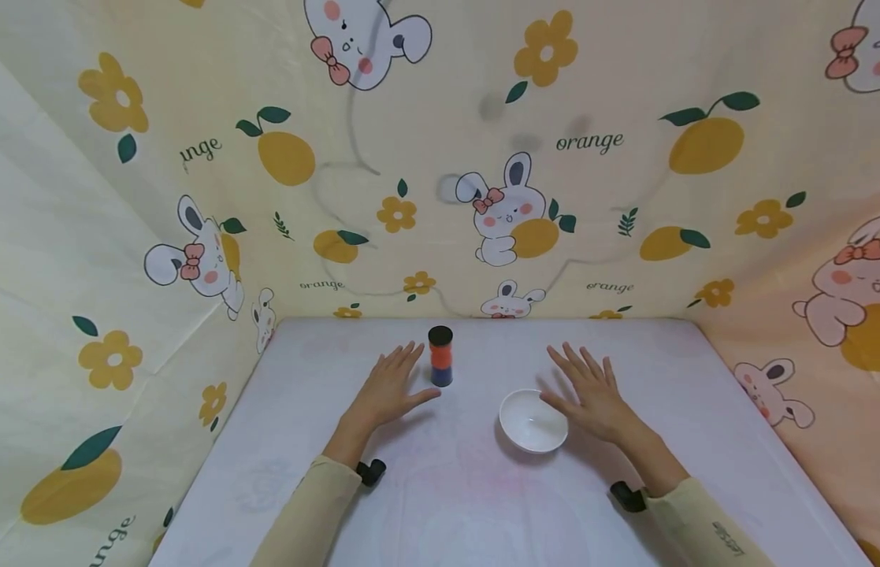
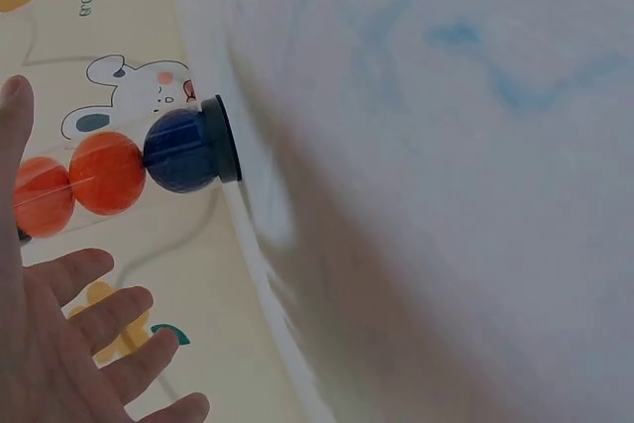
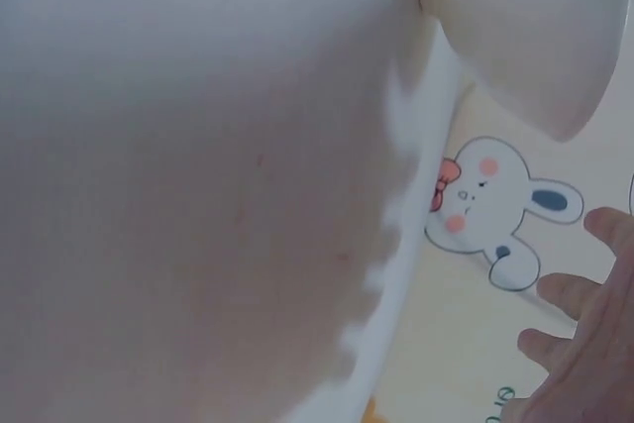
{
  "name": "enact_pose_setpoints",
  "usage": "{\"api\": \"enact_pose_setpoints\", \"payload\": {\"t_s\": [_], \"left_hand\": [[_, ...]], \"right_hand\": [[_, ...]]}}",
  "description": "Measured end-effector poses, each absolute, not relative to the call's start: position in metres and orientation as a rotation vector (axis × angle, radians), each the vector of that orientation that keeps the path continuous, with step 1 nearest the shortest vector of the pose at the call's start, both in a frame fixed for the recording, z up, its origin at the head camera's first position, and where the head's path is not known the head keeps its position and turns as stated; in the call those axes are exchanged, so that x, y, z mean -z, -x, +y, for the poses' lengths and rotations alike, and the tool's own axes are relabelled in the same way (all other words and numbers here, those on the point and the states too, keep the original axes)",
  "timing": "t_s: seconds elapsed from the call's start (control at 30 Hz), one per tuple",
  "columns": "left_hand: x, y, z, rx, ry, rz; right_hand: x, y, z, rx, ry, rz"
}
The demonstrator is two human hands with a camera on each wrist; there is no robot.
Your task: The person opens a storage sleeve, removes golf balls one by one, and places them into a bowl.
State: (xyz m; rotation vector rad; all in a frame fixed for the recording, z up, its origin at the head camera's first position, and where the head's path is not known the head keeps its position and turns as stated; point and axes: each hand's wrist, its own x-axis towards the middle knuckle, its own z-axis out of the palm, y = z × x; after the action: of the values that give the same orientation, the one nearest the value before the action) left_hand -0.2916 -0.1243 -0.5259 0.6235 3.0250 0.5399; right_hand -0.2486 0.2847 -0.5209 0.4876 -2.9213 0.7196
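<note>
A clear tube (image 1: 441, 357) with a black lid stands upright toward the back of the table. Inside it are two orange balls (image 2: 107, 173) stacked above a dark blue ball (image 2: 180, 151). Just left of the tube my left hand (image 1: 386, 387) hovers with fingers spread and thumb pointing toward it, holding nothing. A white bowl (image 1: 528, 429) sits upright to the right and nearer me; nothing shows inside. My right hand (image 1: 594, 400) is held at the bowl's right side, fingers spread, the thumb overlapping its rim in the head view. Whether the thumb touches it I cannot tell.
The pale cloth-covered table (image 1: 440, 504) ends at a back edge against a patterned curtain (image 1: 425, 157), which also encloses both sides. A black wrist mount (image 1: 371, 472) is on the left forearm, and another black mount (image 1: 628, 497) on the right.
</note>
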Motion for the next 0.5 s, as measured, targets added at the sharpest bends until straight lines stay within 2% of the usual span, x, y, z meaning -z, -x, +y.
{"api": "enact_pose_setpoints", "payload": {"t_s": [0.5], "left_hand": [[0.531, 0.301, -0.114, -0.724, -0.621, 2.974]], "right_hand": [[0.523, 0.243, 0.269, -0.742, -0.547, -2.899]]}}
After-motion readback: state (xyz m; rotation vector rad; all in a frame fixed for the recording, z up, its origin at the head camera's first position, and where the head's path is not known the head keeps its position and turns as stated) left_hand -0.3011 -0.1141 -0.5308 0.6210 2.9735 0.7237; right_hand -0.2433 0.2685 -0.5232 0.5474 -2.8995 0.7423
